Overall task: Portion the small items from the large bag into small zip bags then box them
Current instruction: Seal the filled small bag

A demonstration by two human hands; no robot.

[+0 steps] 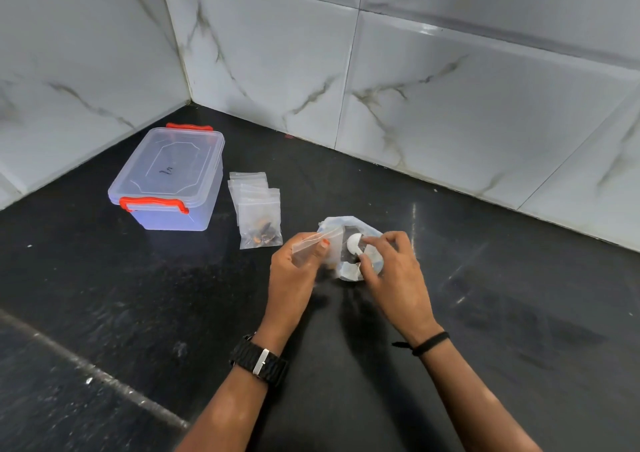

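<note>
A black stone counter [485,330] fills the lower part of the view, meeting white marble-veined wall tiles [433,88] in a corner at the back. Near that corner, to the left, sits a clear plastic box [166,181] with its lid on and orange-red clips at the front and back edges. Just to the right of the box lies a small pile of zip bags [256,205], overlapping one another; the frontmost of them holds a few dark brown items at its bottom.

Nearer the person, in the middle of the counter, the large bag [349,224] rests crumpled with its mouth open upward. The left hand [298,271], with a black watch [259,361] on its wrist, pinches a small empty zip bag [317,245] between thumb and curled fingers, holding it just beside the large bag's left edge. The right hand [391,271], a thin black band [429,342] round its wrist, reaches into the large bag's mouth with fingers narrowly curled, thumb and fingertips closed on a small white round item [354,242]. The two hands are near each other but not touching.
</note>
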